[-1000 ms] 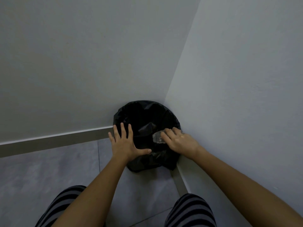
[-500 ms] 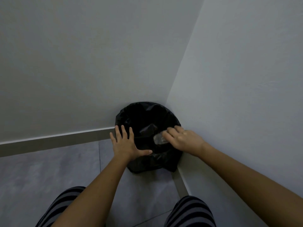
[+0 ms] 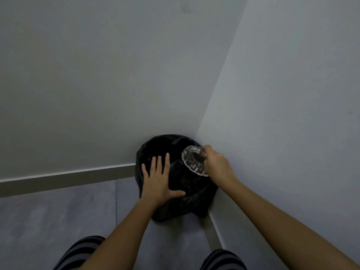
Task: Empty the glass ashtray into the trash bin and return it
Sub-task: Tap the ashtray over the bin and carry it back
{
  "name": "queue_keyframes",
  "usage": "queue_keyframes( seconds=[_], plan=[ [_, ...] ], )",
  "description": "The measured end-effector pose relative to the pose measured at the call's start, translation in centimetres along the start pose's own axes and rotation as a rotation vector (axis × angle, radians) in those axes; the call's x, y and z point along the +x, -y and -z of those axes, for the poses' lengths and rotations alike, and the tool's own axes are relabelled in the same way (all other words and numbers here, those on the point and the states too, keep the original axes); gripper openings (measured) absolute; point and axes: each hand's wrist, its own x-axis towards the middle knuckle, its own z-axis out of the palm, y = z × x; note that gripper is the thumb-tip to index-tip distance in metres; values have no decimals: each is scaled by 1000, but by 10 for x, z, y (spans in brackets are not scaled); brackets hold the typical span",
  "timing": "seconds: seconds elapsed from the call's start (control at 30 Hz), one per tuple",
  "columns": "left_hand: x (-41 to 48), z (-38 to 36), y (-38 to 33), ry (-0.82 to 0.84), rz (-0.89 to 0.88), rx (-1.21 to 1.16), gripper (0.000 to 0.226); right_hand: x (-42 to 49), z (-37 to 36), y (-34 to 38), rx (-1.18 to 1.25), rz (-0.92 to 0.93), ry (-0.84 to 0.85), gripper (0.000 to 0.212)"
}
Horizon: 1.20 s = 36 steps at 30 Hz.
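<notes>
I have the right hand (image 3: 217,164) up over the bin (image 3: 155,145) now, and the ashtray (image 3: 193,160) has turned since a second ago. Then it lay low under my knuckles, mouth down inside the bin's opening; now it stands on edge above the bin's right side, its hollow facing left toward the middle of the bin. My right fingers (image 3: 207,148) are clamped on its rim at the side nearest the corner wall (image 3: 272,114).

The left hand (image 3: 158,177) has barely shifted: it lies flat on the bin's near left rim, fingers apart and holding nothing, steadying the liner.

I read the turn as the end of the tipping. The hollow looks dark, though against the black liner I cannot say for sure that every bit of ash has dropped out. If it has, the first half of the task is done and what remains is carrying the ashtray back to where it belongs, which is out of view from here. It is glass and I hold it by the rim only, so I would keep it over the bin until it is level.
</notes>
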Motion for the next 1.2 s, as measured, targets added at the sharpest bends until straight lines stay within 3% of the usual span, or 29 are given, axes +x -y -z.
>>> queue_keyframes(
  seconds=[0.1, 0.2, 0.4, 0.5, 0.63, 0.8, 0.97, 1.2],
  plan=[
    [13, 12, -16, 10, -102, -102, 139, 12, 2, 7, 381, -266, -25, 31],
    [27, 26, -18, 42, -82, -129, 137, 23, 7, 15, 734, -407, 44, 22],
    [20, 95, -39, -132, 3, -398, 125, 35, 73, 52, 942, -390, 196, 22],
    [8, 163, -50, -146, 44, -475, 111, 35, 130, 78, 907, -307, 298, 24],
    [-19, 265, -62, -172, 83, -426, 101, 39, 221, 123, 799, -109, 476, 51],
    [-54, 397, -77, -196, 45, -498, 108, 37, 327, 192, 917, -33, 566, 63],
    [-109, 514, -89, -265, 88, -516, 101, 22, 421, 252, 849, 168, 738, 108],
    [-203, 615, -89, -420, 237, -297, 107, -9, 483, 336, 789, 511, 803, 102]
  ],
)
